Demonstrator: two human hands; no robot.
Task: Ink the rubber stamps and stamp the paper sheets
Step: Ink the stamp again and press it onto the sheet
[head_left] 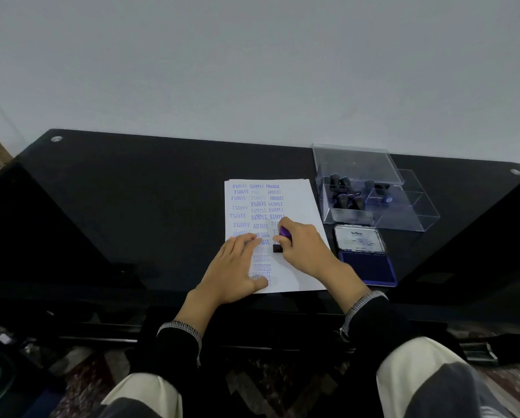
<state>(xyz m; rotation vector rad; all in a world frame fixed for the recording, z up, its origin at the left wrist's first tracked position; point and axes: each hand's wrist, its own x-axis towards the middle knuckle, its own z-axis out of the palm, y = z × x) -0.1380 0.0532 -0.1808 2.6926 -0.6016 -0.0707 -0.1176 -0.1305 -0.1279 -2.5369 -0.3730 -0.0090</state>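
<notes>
Right hand [305, 247] grip on stamp [282, 240]; stamps [344, 193] in clear box [403, 218].

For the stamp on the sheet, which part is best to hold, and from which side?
Hold the stamp by its purple handle, from above: the black base faces down on the paper sheet, leaving the handle uppermost. The right hand already holds it so.

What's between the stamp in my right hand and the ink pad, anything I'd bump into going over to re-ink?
Nothing visible. The right hand grips the stamp on the paper, and the open ink pad lies just right of the sheet, with only paper and bare table between. The clear box of stamps sits behind the pad, off that path.
</notes>
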